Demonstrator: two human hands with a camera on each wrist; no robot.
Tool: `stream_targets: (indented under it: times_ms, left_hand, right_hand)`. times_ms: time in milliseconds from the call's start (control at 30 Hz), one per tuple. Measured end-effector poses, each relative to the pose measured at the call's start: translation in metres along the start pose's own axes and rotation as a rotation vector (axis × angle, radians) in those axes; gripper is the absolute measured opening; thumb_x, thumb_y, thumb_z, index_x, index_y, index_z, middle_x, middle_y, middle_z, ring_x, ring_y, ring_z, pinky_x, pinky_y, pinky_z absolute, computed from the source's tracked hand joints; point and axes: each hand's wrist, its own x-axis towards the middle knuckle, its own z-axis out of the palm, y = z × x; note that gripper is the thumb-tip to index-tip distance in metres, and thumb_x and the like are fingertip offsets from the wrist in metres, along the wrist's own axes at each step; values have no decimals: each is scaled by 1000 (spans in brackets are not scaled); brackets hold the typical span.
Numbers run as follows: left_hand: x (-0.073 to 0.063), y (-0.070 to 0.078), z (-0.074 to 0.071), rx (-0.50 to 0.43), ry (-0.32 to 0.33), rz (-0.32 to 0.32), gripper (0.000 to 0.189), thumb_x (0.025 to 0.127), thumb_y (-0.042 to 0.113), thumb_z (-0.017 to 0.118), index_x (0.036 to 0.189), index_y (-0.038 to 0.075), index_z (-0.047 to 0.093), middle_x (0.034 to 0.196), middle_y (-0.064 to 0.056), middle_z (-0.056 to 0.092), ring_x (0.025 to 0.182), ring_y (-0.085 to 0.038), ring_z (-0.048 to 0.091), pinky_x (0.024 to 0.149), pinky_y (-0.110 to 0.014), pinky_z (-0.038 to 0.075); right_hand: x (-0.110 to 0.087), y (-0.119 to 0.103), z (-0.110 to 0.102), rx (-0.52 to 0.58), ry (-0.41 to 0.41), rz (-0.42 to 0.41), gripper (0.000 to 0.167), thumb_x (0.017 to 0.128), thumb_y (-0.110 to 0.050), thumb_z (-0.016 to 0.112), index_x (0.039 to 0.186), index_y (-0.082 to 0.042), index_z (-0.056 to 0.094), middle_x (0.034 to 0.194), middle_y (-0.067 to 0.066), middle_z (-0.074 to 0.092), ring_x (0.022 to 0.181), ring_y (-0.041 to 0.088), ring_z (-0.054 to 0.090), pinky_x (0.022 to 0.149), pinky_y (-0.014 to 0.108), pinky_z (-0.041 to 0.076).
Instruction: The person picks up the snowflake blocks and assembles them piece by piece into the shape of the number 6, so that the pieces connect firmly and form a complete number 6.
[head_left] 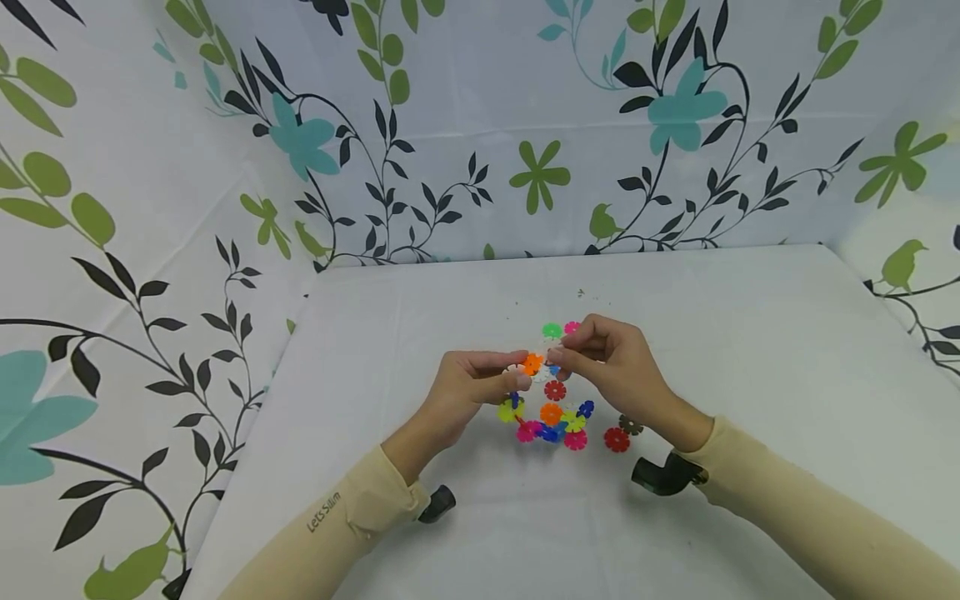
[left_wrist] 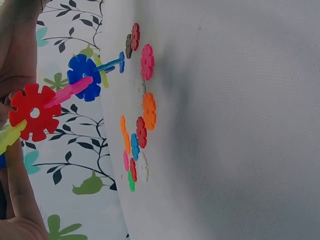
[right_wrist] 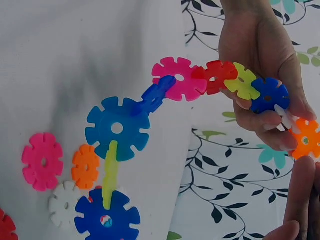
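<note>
My left hand (head_left: 468,387) grips one end of a chain of slotted, flower-shaped plastic discs, pinching near a white disc (right_wrist: 284,117). From there the chain runs through a blue disc (right_wrist: 270,95), a yellow one (right_wrist: 242,81), a red one (right_wrist: 220,75) and a pink one (right_wrist: 175,92), then hangs in a curve to more blue and yellow discs. At the held end, an orange disc (right_wrist: 306,139) sits between both hands. My right hand (head_left: 618,371) has thumb and fingers together at this orange disc's edge; its fingers (right_wrist: 302,187) partly leave the view.
Loose discs lie on the white table (head_left: 360,333), among them a green one (head_left: 552,331), a red one (head_left: 555,390), an orange one (head_left: 551,414) and a dark red one (head_left: 617,440). A leaf-patterned cloth (head_left: 465,125) hangs behind the table. Black wrist mounts (head_left: 663,475) stick out from the sleeves.
</note>
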Motion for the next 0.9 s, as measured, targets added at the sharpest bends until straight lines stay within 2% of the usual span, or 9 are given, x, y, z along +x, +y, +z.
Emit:
stream_targets:
  times_ms: [167, 400, 567, 667, 800, 900]
  left_hand:
    - [2, -1, 2, 3, -15, -22, 32, 93, 21, 76, 122, 8, 74, 112, -7, 75, 98, -25, 71, 82, -38, 58]
    - [4, 1, 5, 26, -40, -36, 30, 92, 19, 77, 120, 7, 75, 111, -8, 75, 94, -25, 72, 81, -40, 59]
    - [4, 1, 4, 41, -56, -37, 28, 92, 19, 77, 117, 6, 76, 111, -8, 75, 94, -24, 73, 79, -38, 59]
    - [2, 1, 4, 44, -67, -58, 32, 91, 18, 78, 121, 8, 75, 111, -7, 75, 95, -25, 73, 80, -36, 59]
    - [2, 2, 5, 73, -113, -84, 40, 93, 21, 76, 130, 9, 69, 114, -9, 74, 98, -27, 72, 81, -37, 59]
    - [3, 4, 9, 121, -125, -66, 40, 97, 28, 70, 132, 9, 67, 117, -8, 72, 94, -27, 73, 81, -38, 58]
  right_hand:
    - [-2, -1, -1, 15, 2, 15, 12, 92, -6, 74, 96, -1, 63, 89, 18, 72, 72, 30, 71, 79, 33, 59]
    - [-4, 1, -4, -25, -10, 26, 12, 92, -7, 76, 94, -3, 65, 88, 12, 75, 72, 32, 72, 79, 31, 58]
    - [-3, 0, -5, -55, -43, 29, 12, 91, -9, 77, 92, -4, 66, 87, 10, 75, 71, 24, 73, 81, 31, 58]
    - [-4, -1, -5, -77, -52, 48, 13, 91, -12, 78, 93, -5, 66, 84, 5, 75, 73, 21, 74, 82, 32, 58]
    - [-5, 0, -6, -95, -60, 75, 15, 91, -16, 78, 93, -6, 68, 82, 1, 75, 74, 21, 74, 82, 32, 58]
    - [-6, 4, -4, -74, -64, 89, 15, 91, -15, 78, 94, -4, 68, 83, 2, 75, 75, 26, 74, 79, 32, 59]
